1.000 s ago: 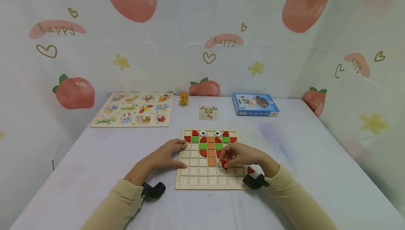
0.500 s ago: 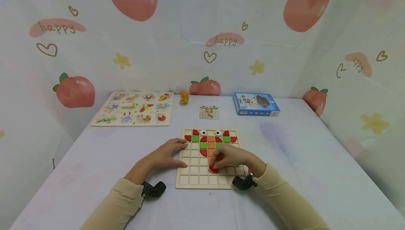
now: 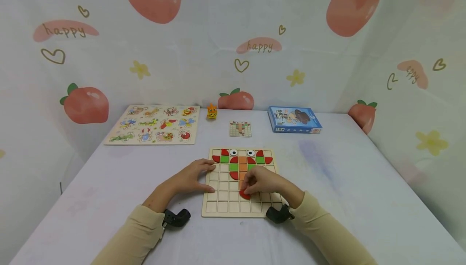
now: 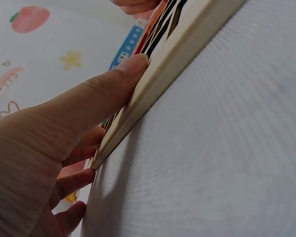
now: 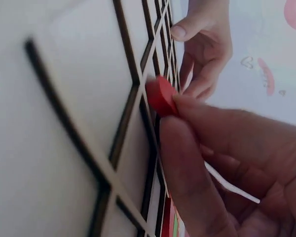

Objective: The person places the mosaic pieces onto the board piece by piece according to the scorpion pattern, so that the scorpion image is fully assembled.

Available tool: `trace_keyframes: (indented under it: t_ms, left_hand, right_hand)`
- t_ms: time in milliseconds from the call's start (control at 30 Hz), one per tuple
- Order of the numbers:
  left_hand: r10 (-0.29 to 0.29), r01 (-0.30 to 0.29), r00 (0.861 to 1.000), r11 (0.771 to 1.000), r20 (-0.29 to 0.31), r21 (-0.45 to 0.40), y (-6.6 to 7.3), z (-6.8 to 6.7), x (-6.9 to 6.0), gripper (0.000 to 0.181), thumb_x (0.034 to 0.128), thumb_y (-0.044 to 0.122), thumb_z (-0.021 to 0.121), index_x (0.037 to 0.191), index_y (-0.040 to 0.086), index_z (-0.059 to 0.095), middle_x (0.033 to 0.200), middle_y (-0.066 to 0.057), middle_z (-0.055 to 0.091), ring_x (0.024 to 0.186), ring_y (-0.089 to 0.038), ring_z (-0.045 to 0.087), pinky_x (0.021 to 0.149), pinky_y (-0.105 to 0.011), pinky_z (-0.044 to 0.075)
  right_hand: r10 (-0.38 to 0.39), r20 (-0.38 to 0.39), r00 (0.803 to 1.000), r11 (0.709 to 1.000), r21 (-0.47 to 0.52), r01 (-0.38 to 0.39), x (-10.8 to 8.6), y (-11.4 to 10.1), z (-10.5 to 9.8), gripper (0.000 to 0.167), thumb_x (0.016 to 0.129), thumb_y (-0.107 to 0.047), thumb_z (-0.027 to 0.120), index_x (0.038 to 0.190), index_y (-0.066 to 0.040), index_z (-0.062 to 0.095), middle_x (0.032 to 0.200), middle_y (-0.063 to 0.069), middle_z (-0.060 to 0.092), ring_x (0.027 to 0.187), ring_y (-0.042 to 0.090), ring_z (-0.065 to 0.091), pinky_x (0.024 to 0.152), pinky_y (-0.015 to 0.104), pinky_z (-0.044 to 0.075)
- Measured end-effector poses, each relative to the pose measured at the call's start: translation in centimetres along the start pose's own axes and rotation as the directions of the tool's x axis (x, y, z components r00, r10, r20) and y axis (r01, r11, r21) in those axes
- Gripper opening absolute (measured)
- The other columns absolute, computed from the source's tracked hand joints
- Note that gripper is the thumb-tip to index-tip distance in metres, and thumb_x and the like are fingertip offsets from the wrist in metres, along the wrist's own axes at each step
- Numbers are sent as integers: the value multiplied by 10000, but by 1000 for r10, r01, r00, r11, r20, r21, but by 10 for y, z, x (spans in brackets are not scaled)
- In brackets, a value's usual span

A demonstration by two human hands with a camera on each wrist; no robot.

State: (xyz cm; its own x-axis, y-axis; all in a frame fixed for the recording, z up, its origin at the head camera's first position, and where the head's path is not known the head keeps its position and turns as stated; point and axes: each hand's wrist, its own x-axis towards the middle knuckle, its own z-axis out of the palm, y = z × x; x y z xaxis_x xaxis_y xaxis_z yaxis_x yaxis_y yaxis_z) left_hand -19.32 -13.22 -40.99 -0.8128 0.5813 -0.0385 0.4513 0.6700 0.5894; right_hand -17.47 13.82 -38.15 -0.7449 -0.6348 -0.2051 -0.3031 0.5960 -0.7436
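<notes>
A wooden grid board [image 3: 222, 207] lies on the table, with red quarter-circles, green squares [image 3: 224, 159], orange squares [image 3: 242, 160] and two eye pieces [image 3: 234, 152] set in its upper cells. My right hand [image 3: 265, 180] pinches a red quarter-circle puzzle piece [image 5: 160, 97] between thumb and forefinger, at the cell below the orange column. That piece looks slightly tilted in the right wrist view. My left hand [image 3: 193, 177] rests at the board's left edge, fingers spread, the thumb [image 4: 133, 64] touching the rim. Some right-side cells are hidden behind my right hand.
Behind the board lies a small pattern card [image 3: 240, 129]. An insect picture board [image 3: 154, 125] is at the back left, a small orange-and-yellow figure [image 3: 212, 112] beside it. A blue box [image 3: 295, 119] lies at the back right, near the printed curtain.
My right hand has moved left across the board with the red piece, then stayed over the cell below the orange column. A loose red piece at the right is now hidden. My left hand is still.
</notes>
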Motion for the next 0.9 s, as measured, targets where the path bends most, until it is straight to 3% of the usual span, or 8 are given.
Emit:
trace_keyframes:
  t_ms: [533,767,900]
  left_hand:
    - [15,-15,1000,1000,-3,-10,0,0,0,787,706,448,776,1330,48,510,1429,-94,422,1356,-319,331,1108,-501,299]
    - [22,-22,1000,1000,-5,3,-1,0,0,781,706,447,776,1322,43,517,1422,-101,428,1350,-318,340,1108,-496,301]
    - [18,-18,1000,1000,-6,9,-1,0,0,781,706,450,774,1324,47,516,1425,-99,426,1352,-318,336,1107,-497,302]
  right_hand:
    - [31,3,1000,1000,1,-31,-4,2,-2,42,788,-36,711,788,-31,669,724,2,625,654,75,518,615,174,475]
    - [36,-19,999,999,-10,-36,-16,11,-14,86,800,-170,730,796,-94,690,745,-33,641,665,75,531,633,202,491]
    - [67,-35,997,997,31,-66,-27,17,-24,113,813,-203,720,817,-92,696,756,-24,651,672,87,549,636,209,508]
